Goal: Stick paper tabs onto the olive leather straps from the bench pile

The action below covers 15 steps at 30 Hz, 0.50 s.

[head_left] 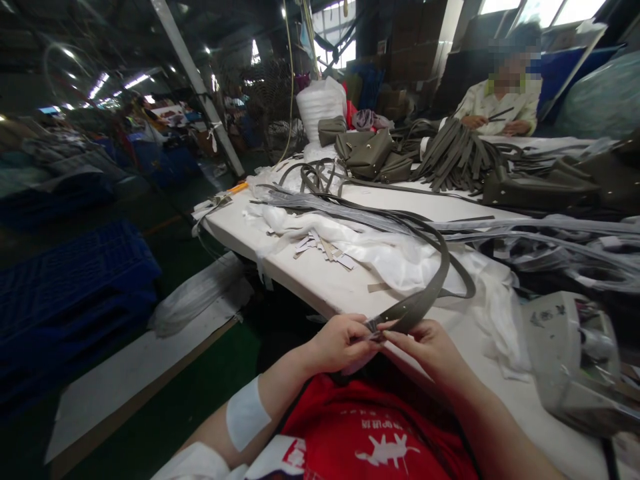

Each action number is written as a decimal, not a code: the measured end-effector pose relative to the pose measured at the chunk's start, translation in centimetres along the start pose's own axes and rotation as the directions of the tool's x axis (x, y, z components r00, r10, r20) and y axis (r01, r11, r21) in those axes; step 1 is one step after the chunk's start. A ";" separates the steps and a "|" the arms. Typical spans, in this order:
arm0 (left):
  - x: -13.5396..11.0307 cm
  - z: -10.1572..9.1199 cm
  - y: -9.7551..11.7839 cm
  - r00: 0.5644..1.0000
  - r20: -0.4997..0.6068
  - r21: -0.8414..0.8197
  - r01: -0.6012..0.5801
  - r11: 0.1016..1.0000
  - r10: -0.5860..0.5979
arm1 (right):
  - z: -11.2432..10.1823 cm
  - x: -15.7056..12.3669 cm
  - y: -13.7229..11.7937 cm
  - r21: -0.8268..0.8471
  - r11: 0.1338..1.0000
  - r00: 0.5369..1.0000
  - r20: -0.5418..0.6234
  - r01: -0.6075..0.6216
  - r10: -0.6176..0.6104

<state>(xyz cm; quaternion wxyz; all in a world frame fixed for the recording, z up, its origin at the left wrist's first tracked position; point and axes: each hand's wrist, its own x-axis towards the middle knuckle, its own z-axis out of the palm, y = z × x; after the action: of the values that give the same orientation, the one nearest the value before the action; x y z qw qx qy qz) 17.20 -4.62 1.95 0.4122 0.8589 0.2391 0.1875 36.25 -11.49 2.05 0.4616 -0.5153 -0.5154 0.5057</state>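
Observation:
My left hand (339, 343) and my right hand (429, 345) meet at the near edge of the white table (320, 283), just above my red top. Both pinch the end of a grey-green strap (425, 300) between fingers and thumbs. From my fingers the strap curves up and away over white wrapping sheets (395, 257). A small pale strip shows at the strap's end, between my two thumbs.
Bundles of straps (455, 157) and olive bags (370, 157) lie at the table's far end, where another person (503, 100) sits working. Paper scraps (323, 247) litter the middle. Grey plastic-wrapped strips (550, 247) and a grey machine (575, 360) are at right. Blue crates (70, 280) stand on the floor at left.

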 end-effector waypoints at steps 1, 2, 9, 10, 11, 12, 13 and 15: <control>0.0 0.1 0.1 1.000 0.008 0.012 -0.008 1.000 0.008 | 0.1 0.0 0.1 -0.002 1.000 1.000 0.007 0.002 -0.002; 0.1 0.1 0.1 1.000 0.009 0.021 -0.008 1.000 0.008 | 0.1 0.1 0.2 0.007 1.000 1.000 -0.001 0.003 -0.003; 0.2 0.0 -0.2 0.998 0.060 0.031 0.002 1.000 -0.004 | -2.3 0.5 0.2 0.320 0.940 0.900 -0.434 0.121 0.032; 0.3 0.0 -0.1 0.998 0.063 0.026 -0.001 1.000 0.000 | -2.2 0.5 0.2 0.276 0.954 0.899 -0.437 0.121 0.013; 0.4 0.1 0.0 0.998 0.060 0.016 -0.007 1.000 0.006 | -1.8 0.5 0.2 0.215 0.971 0.909 -0.417 0.105 -0.006; 0.5 0.3 0.1 0.999 0.044 0.000 -0.014 1.000 0.014 | -1.3 0.5 0.2 0.148 0.986 0.927 -0.374 0.079 -0.018; 0.6 0.5 0.2 1.000 0.015 -0.021 -0.021 1.000 0.021 | -0.7 0.4 0.3 0.085 0.995 0.946 -0.322 0.055 -0.024; 0.8 0.8 0.4 0.998 -0.052 -0.058 -0.025 0.998 0.022 | 0.3 0.4 0.7 0.009 1.000 0.970 -0.244 0.027 -0.024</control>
<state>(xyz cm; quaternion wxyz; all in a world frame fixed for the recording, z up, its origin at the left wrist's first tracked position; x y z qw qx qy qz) 18.38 -4.89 1.85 0.4288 0.8441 0.2340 0.2211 36.00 -11.13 1.27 0.5310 -0.5640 -0.4585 0.4357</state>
